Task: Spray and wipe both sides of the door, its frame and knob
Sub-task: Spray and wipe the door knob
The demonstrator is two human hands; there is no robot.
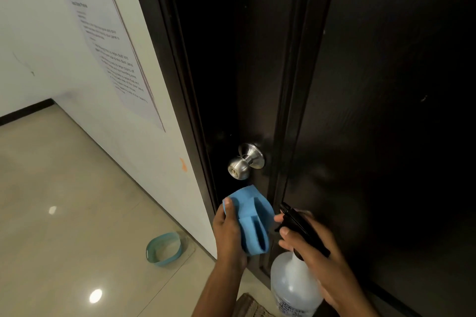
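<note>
Door (386, 85) dark, knob (244, 161) just above left grip (229, 231), which is clamped on a folded blue cloth (253, 221). Right grip (311, 247) wraps spray bottle (293, 288) neck, finger on trigger, nozzle beside cloth.

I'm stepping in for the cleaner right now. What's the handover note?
Left hand grips the folded blue cloth just below the steel knob.
Right hand holds the spray bottle, fingers at its black trigger head, nozzle toward the cloth.
Door is shut in its dark frame.
Done: cannot tell.
Left: spray, then wipe knob, door, frame, other side.
</note>
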